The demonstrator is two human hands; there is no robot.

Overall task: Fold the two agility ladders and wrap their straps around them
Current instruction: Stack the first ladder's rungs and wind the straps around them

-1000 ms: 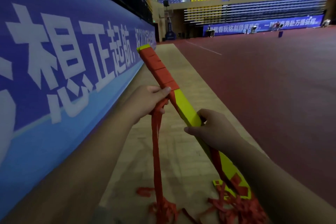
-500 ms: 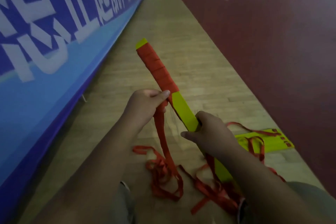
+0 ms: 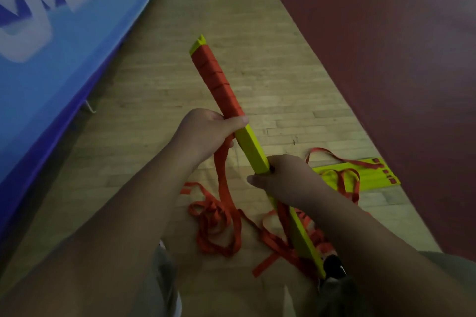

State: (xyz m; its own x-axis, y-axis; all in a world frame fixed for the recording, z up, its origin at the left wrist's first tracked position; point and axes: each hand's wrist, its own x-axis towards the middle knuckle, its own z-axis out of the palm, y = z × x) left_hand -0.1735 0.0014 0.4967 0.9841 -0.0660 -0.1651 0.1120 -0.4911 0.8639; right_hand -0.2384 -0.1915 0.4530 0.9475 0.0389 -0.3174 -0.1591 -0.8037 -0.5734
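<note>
Closest to me, below both hands, the loose flat orange fabric strap [image 3: 216,226] was lying in a messy tangle on the pale wooden plank floor [image 3: 154,85]. My right hand [image 3: 280,180] was curled round the folded bundle of yellow-green plastic ladder rungs [image 3: 253,150], gripping it about mid-length, with the bundle's bottom end down by my lap. A bit further up, my left hand [image 3: 206,131] had its fingers wrapped round the same bundle, thumb at the edge of the wrapping, and a length of strap hung from that hand down to the tangle. Above the left hand the strap was wound in tight turns nearly to the tip. Out past my right hand, the second yellow-green ladder [image 3: 371,175] lay flat on the floor with strap loops draped over it, right beside the dark red court surface [image 3: 386,59]. Beyond my left hand ran the blue banner with white lettering [image 3: 64,46].
</note>
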